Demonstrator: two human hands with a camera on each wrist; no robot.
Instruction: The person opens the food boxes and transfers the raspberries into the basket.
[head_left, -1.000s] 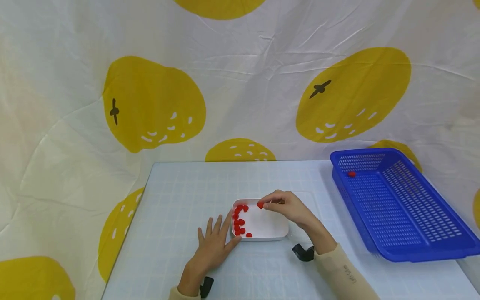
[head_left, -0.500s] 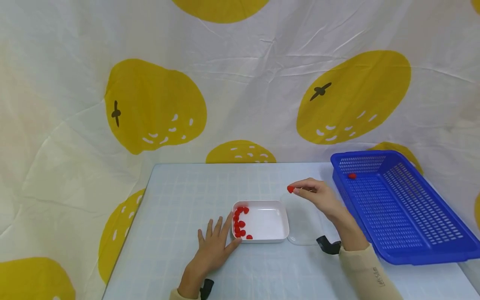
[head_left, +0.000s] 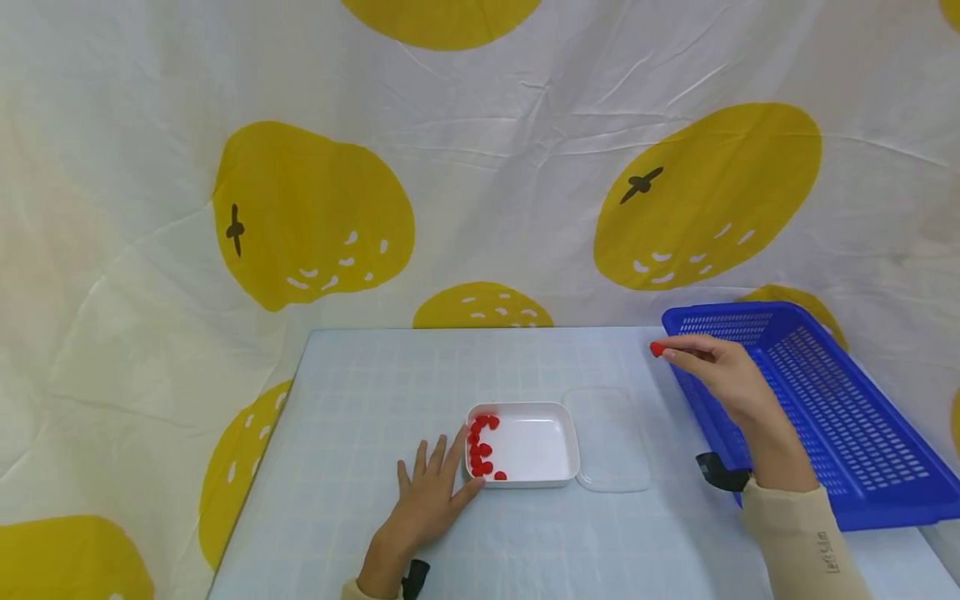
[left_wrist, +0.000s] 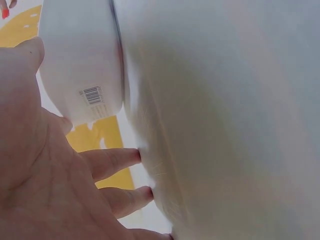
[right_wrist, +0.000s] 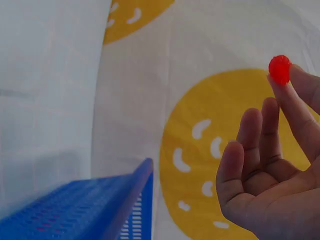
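Observation:
My right hand [head_left: 727, 375] pinches a small red raspberry-like piece [head_left: 657, 349] between thumb and forefinger, above the left rim of the blue basket [head_left: 870, 433]. In the right wrist view the bumpy red piece [right_wrist: 280, 69] shows at the fingertips, the other fingers loosely bent. My left hand [head_left: 431, 500] lies spread on the table, its forefinger and thumb against the left end of the shallow white box [head_left: 532, 454]. Several red pieces [head_left: 476, 450] are gathered along that end inside the box. From the left wrist, the box wall [left_wrist: 82, 60] shows a barcode label.
A clear lid [head_left: 607, 442] lies flat just right of the white box. The basket stands at the table's right side. Behind the pale checked tabletop [head_left: 375, 375] hangs a white cloth [head_left: 502, 192] with yellow fruit prints.
My right hand has carried the red piece from over the white box rightward to the basket's rim, uncovering the clear lid. It now hides the piece seen inside the basket. My left hand stays put.

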